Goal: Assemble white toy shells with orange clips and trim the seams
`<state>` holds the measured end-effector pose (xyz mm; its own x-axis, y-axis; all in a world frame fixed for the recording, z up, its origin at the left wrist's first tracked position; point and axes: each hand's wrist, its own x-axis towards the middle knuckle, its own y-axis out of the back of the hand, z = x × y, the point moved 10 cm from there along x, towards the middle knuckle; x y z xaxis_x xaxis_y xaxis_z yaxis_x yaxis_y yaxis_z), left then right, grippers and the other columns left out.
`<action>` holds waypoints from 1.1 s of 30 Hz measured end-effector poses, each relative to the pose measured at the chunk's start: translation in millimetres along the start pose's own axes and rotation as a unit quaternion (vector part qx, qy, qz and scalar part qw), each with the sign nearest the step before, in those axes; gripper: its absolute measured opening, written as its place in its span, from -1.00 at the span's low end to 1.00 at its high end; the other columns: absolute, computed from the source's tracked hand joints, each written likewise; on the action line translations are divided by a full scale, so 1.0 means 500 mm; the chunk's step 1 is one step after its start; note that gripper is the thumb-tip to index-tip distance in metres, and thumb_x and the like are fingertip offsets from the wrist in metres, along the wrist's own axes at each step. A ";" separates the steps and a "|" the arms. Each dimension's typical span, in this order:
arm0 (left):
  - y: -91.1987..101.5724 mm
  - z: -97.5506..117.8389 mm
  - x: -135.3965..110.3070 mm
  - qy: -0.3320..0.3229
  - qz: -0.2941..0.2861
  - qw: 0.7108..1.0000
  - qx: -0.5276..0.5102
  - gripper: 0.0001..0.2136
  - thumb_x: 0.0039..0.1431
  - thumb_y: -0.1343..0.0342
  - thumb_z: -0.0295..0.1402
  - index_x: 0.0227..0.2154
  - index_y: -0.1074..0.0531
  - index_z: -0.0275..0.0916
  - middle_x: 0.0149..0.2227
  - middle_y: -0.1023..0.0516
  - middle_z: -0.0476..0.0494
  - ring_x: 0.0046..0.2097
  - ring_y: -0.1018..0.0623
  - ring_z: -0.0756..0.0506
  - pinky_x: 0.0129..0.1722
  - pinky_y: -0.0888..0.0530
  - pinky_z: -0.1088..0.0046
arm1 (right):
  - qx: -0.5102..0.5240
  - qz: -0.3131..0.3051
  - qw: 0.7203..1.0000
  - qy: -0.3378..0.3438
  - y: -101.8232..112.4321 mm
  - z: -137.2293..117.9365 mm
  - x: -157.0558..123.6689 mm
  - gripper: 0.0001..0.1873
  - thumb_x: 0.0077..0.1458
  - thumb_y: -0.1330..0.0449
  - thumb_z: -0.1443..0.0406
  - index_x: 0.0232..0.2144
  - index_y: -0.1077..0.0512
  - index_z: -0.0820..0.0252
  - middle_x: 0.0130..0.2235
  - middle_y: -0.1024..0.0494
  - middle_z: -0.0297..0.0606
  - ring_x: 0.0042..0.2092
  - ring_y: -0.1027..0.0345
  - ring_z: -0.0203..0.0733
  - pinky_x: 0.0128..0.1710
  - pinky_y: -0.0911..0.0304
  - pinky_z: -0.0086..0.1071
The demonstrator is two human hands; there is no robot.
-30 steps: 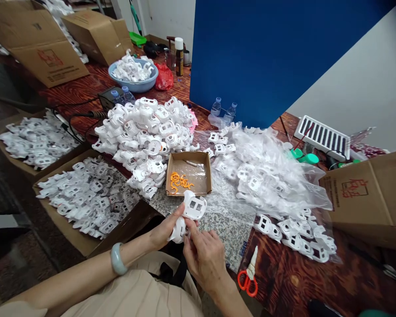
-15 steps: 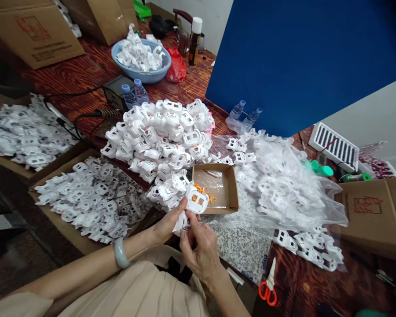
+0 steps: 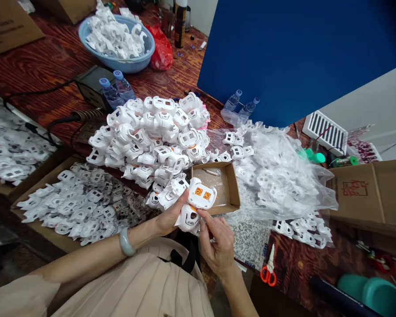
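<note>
We look down from head height at a cluttered wooden table (image 3: 53,66). In front of the body, just above the lap, both hands hold one white plastic housing (image 3: 192,216), which shows two small orange squares (image 3: 202,193) in its upper face. The left hand (image 3: 166,218) is curled around the housing's left side, thumb lying along its top edge; a pale green bangle (image 3: 126,242) sits on that wrist. The right hand (image 3: 218,246) comes up from below and pinches the housing's lower part between thumb and forefinger, the other fingers folded. Just behind the housing we see a shallow cardboard tray (image 3: 232,187) resting on a speckled stone slab (image 3: 247,240). Left of the tray rises a tall heap of white housings (image 3: 152,132); right of it lies a clear plastic bag (image 3: 284,176) full of similar parts. Red-handled scissors (image 3: 267,269) lie near the right hand. At the left, an open carton (image 3: 46,235) holds more parts. Farther back stand a blue basin (image 3: 125,65) and two water bottles (image 3: 116,90).
</note>
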<state>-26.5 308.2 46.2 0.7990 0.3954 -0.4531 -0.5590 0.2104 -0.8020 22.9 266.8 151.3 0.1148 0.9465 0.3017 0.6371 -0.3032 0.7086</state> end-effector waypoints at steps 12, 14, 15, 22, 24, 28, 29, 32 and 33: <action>0.006 0.009 0.017 0.054 0.009 0.998 0.042 -0.36 0.05 0.00 0.15 -0.06 -0.42 -0.36 -0.31 -0.60 -0.24 -0.26 -0.53 -0.14 -0.27 -0.38 0.45 | -0.134 0.020 0.990 -0.032 -0.023 0.010 -0.011 -0.58 0.12 -0.02 0.46 0.04 -0.29 0.22 -0.40 -0.52 -0.29 -0.50 -0.22 -0.29 -0.44 -0.03 -0.34; 0.011 0.003 0.020 0.067 0.016 0.996 0.055 -0.38 0.10 0.04 0.12 -0.03 -0.40 -0.34 -0.33 -0.60 -0.23 -0.31 -0.53 -0.12 -0.30 -0.38 0.45 | -0.171 0.017 0.985 -0.034 -0.020 0.017 -0.015 -0.61 0.13 -0.03 0.44 0.01 -0.34 0.18 -0.43 -0.52 -0.32 -0.49 -0.21 -0.28 -0.43 -0.02 -0.33; 0.012 0.000 0.020 0.075 0.022 0.995 0.057 -0.39 0.11 0.06 0.11 -0.03 -0.40 -0.34 -0.33 -0.60 -0.23 -0.33 -0.53 -0.11 -0.32 -0.39 0.46 | -0.185 0.016 0.982 -0.032 -0.018 0.019 -0.016 -0.62 0.13 -0.03 0.44 0.00 -0.36 0.17 -0.45 -0.51 -0.33 -0.48 -0.22 -0.28 -0.42 -0.02 -0.33; 0.018 -0.024 0.028 0.110 0.057 0.992 0.016 -0.42 0.18 0.14 0.07 -0.08 -0.44 -0.38 -0.26 -0.59 -0.29 -0.30 -0.53 -0.11 -0.24 -0.41 0.43 | -0.108 -0.009 0.994 -0.028 -0.011 0.036 -0.012 -0.65 0.17 -0.03 0.41 0.01 -0.37 0.17 -0.41 -0.54 -0.31 -0.43 -0.30 -0.29 -0.40 -0.10 -0.36; 0.017 -0.026 0.033 0.097 0.049 0.994 0.034 -0.40 0.16 0.12 0.10 -0.11 -0.45 -0.39 -0.32 -0.58 -0.27 -0.37 -0.53 -0.09 -0.30 -0.42 0.43 | -0.016 -0.007 0.999 -0.047 0.000 0.055 -0.020 -0.65 0.19 -0.02 0.40 0.02 -0.36 0.17 -0.36 -0.55 -0.29 -0.40 -0.34 -0.32 -0.38 -0.17 -0.40; 0.013 -0.036 0.038 0.060 0.031 0.995 0.070 -0.41 0.08 0.02 0.12 -0.11 -0.43 -0.35 -0.31 -0.56 -0.25 -0.40 -0.53 -0.11 -0.41 -0.46 0.42 | 0.052 0.066 0.973 -0.216 0.073 0.203 -0.108 -0.67 0.20 -0.02 0.26 -0.02 -0.40 0.18 -0.37 -0.54 -0.29 -0.40 -0.38 -0.32 -0.35 -0.27 -0.43; 0.011 -0.042 0.039 0.054 0.030 0.995 0.073 -0.41 0.08 0.01 0.11 -0.09 -0.42 -0.34 -0.28 -0.55 -0.26 -0.37 -0.54 -0.14 -0.39 -0.48 0.38 | 0.030 0.087 0.958 -0.272 0.102 0.257 -0.151 -0.66 0.19 -0.02 0.20 -0.07 -0.43 0.19 -0.36 -0.55 -0.28 -0.40 -0.39 -0.31 -0.33 -0.28 -0.41; -0.003 -0.064 0.046 0.035 0.033 0.996 0.077 -0.44 0.06 -0.03 0.10 -0.09 -0.42 -0.30 -0.23 -0.54 -0.25 -0.29 -0.55 -0.21 -0.29 -0.51 0.25 | -0.051 0.145 0.918 -0.364 0.207 0.397 -0.301 -0.55 0.15 -0.02 0.06 -0.21 -0.50 0.31 -0.27 -0.56 -0.11 -0.29 -0.43 -0.16 -0.26 -0.30 -0.32; -0.011 -0.075 0.050 0.032 0.035 0.996 0.079 -0.45 0.05 -0.04 0.09 -0.10 -0.43 -0.29 -0.23 -0.53 -0.24 -0.28 -0.55 -0.22 -0.27 -0.52 0.22 | -0.077 0.162 0.904 -0.387 0.244 0.436 -0.354 -0.50 0.12 -0.04 0.02 -0.27 -0.51 0.35 -0.29 -0.56 -0.06 -0.28 -0.43 -0.11 -0.26 -0.29 -0.30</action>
<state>5.1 283.7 24.8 0.7669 0.3565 -0.5337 -0.6372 0.3241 -0.6992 246.4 86.6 45.6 0.8136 0.5812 0.0152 0.3673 -0.5340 0.7615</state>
